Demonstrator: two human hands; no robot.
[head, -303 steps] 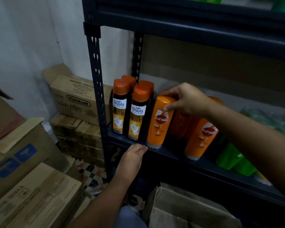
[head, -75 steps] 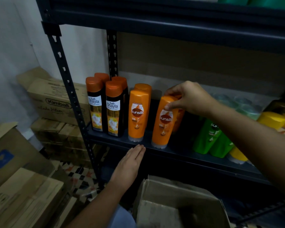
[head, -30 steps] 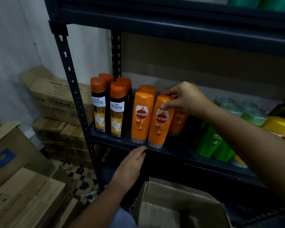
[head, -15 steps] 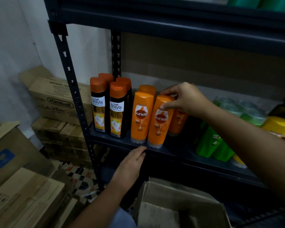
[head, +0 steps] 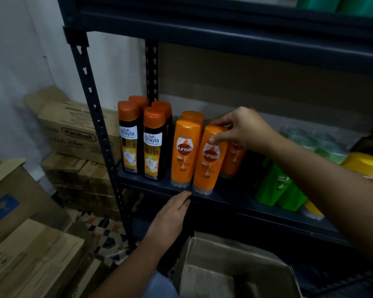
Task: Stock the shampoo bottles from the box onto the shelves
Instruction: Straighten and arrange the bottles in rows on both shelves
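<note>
Far left, floor level: stacked brown cartons (head: 30, 261), flaps partly raised, one with a blue printed panel. Behind them, against the white wall, further cartons, the top one marked "Kimball" (head: 78, 130).

Dark metal rack: slotted front upright (head: 93, 108) at the left edge; middle shelf (head: 235, 198) carries the stock.

Shelf contents, left end: four black Safi Shayla bottles (head: 129, 143) with orange caps, upright, two in front and two behind, touching one another.

Next: orange Sunsilk bottle (head: 184, 153), standing on its clear cap at the shelf's front edge, with another orange bottle directly behind it.

Next: second front-row orange Sunsilk bottle (head: 209, 162), leaning slightly left, touching the first. Right hand (head: 243, 127) has its grip on the upper end, thumb on the front face just above the label and fingers curled over the top. A third orange bottle (head: 233, 160) stands behind, partly hidden by the hand.

Left hand (head: 170, 218): below the shelf, fingers straight and together, tips touching the shelf's front lip; grip holds nothing.

Bottom centre: open cardboard box (head: 235, 265), interior dim, contents not discernible.

Right of the shelf: green bottles (head: 276, 186), then yellow bottles (head: 362, 164) at the far edge, blurred.
</note>
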